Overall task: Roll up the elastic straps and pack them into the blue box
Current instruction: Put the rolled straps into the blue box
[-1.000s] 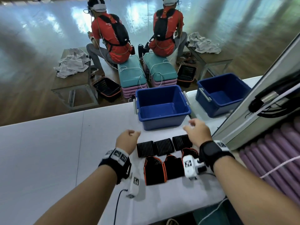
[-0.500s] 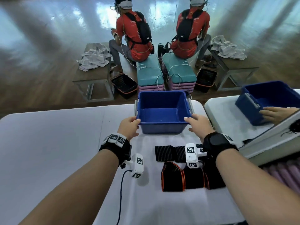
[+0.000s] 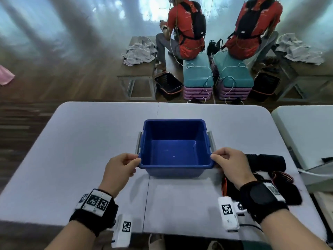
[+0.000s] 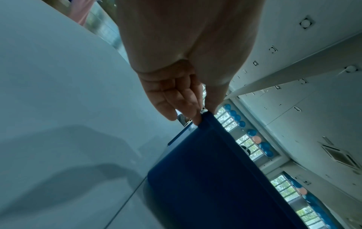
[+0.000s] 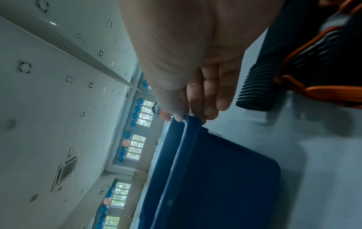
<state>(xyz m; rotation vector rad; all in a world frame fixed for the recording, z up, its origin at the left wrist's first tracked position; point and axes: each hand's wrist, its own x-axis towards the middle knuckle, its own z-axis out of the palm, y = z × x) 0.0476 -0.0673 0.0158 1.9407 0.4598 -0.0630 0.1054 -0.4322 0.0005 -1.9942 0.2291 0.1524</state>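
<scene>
- The box is blue and sits in the middle of the table. Nothing is inside it.
- The left hand pinches the near left corner of the box rim. The thumb is on top and the fingers curl under the rim.
- The right hand pinches the near right corner of the rim the same way, with its fingers tucked under the edge.
- The box has a grey handle on each side.
- The straps lie on the table to the right of the box, just behind and under the right hand. Some are black rolls. Some are black with orange edges, nearer the wrist.
- Both wrists wear black bands with little black-and-white square tags.
- Past the table, a person in a red shirt sits on a stack of teal and purple mats. A mirror seems to show the same thing again beside it.
- A heap of grey cloth lies on a low bench near that person.
</scene>
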